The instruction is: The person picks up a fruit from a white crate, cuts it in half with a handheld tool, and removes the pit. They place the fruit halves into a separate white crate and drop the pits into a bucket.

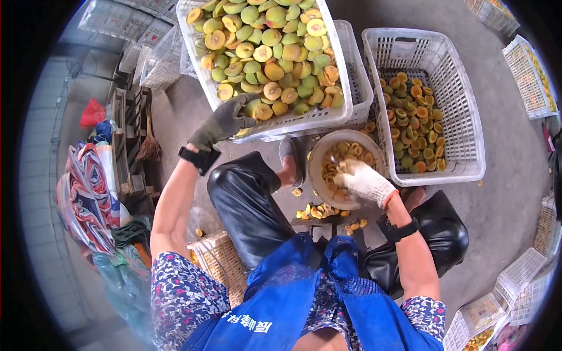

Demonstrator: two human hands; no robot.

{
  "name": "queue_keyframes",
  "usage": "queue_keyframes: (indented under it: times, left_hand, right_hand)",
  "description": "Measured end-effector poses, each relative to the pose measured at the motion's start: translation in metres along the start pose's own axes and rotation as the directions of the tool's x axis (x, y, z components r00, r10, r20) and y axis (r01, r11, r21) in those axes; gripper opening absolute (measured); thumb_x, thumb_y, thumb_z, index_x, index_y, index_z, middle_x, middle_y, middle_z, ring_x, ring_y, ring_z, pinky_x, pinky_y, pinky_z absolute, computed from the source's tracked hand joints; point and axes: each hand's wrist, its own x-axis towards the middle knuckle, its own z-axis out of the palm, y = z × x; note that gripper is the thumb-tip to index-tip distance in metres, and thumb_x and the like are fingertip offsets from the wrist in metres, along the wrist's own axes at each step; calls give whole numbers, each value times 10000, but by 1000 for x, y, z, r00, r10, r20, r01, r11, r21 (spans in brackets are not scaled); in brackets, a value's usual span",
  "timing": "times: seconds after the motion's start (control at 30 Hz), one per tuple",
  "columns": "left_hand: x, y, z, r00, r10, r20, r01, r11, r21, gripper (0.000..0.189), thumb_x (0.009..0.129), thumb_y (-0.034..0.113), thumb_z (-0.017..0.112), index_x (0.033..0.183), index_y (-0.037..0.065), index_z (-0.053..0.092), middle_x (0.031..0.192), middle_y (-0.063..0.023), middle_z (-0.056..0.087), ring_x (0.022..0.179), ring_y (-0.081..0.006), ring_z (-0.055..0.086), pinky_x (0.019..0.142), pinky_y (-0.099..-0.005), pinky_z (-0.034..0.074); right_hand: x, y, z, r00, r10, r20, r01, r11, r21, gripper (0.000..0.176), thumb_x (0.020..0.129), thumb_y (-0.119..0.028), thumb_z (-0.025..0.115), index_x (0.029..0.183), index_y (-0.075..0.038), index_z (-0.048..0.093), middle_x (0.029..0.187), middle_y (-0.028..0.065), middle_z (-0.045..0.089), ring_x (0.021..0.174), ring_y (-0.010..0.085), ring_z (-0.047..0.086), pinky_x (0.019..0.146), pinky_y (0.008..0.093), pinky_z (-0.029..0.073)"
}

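My left hand [224, 123], in a dark green glove, is at the near left corner of a white crate [345, 70] heaped with halved green-yellow apricots [272, 54]. Its fingers and thumb curve round an apricot half [252, 109] at the rim. My right hand [364, 180], in a white knit glove, is closed over a round basin [314, 175] between my legs. A short metal tool [335, 159] sticks out from its fingers, its kind largely hidden by the glove. Cut apricot pieces [352, 151] lie in the basin below it.
To the right stands a white crate [477, 140] partly filled with hollowed apricot halves [413, 126]. Scraps [319, 211] lie on the floor near my feet. A wicker basket [222, 260] is beside my left leg; pallets [132, 134] and a broom [149, 143] stand left.
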Motion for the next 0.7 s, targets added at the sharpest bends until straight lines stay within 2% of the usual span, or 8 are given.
queue_keyframes:
  times: [0.03, 0.07, 0.13, 0.2, 0.27, 0.43, 0.6, 0.7]
  left_hand:
    - [-2, 7, 5, 997, 76, -11, -76, 945, -318, 562, 808, 117, 654, 1308, 10, 420, 1211, -70, 519, 1058, -153, 526, 879, -295, 467]
    - [-7, 17, 12, 997, 81, -7, -79, 946, -315, 562, 808, 117, 654, 1308, 10, 420, 1211, -70, 519, 1058, -153, 526, 879, -295, 467]
    - [-22, 54, 30, 1000, 9, 18, 11, 542, -840, 576, 806, 135, 669, 1307, 15, 410, 1199, -52, 523, 1045, -168, 537, 859, -308, 478]
    - [-27, 68, 51, 999, -24, 27, 36, 525, -850, 654, 781, 196, 686, 1330, 15, 381, 1198, -101, 533, 1060, -207, 538, 837, -355, 487]
    - [-27, 79, 71, 998, -12, 63, 61, 446, -893, 618, 817, 214, 676, 1325, 21, 383, 1172, -60, 534, 1038, -149, 537, 829, -300, 490]
    - [-24, 122, 114, 992, -36, 119, 124, 214, -969, 610, 833, 209, 657, 1334, 13, 369, 1222, -68, 509, 1103, -162, 501, 948, -316, 429]
    - [-16, 120, 134, 996, 17, 88, 80, 290, -954, 600, 854, 211, 630, 1346, 11, 351, 1267, -80, 475, 1166, -169, 450, 1018, -328, 352]
    - [-12, 111, 158, 987, 62, -147, -159, 473, -867, 606, 896, 366, 555, 1331, -8, 359, 1236, -91, 478, 1143, -163, 447, 999, -298, 342]
  right_hand:
    - [3, 11, 5, 961, -274, -30, 239, 881, -408, 199, 797, -160, 538, 904, 1, 587, 885, 214, 586, 839, 376, 580, 726, 435, 481]
    - [6, 21, 7, 854, -517, 54, 380, 550, -744, 162, 789, -117, 562, 903, -4, 588, 888, 198, 584, 821, 359, 591, 712, 426, 484]
    - [3, 6, 8, 794, -606, -49, 368, 544, -754, 172, 768, -110, 571, 910, -15, 596, 891, 204, 580, 830, 355, 589, 708, 426, 485]
    - [-2, -15, 9, 724, -675, -143, 356, 543, -761, 188, 746, -102, 581, 917, -26, 603, 894, 209, 576, 839, 351, 588, 703, 425, 485]
    - [-7, -34, 8, 661, -691, -292, 391, 650, -652, 233, 719, -112, 589, 941, -48, 617, 959, 225, 583, 890, 355, 587, 720, 419, 486]
    - [-14, -29, 14, 593, -763, -258, 210, 455, -865, 213, 737, -125, 571, 928, -32, 588, 987, 182, 533, 798, 274, 572, 621, 333, 475]
    - [-14, -25, 16, 629, -684, -369, 232, 618, -751, 205, 739, -122, 569, 921, -29, 586, 944, 166, 521, 776, 277, 570, 611, 341, 474]
    - [-18, -26, 18, 687, -635, -353, 235, 653, -720, 205, 762, -107, 581, 937, 0, 599, 959, 194, 544, 815, 325, 575, 659, 388, 477]
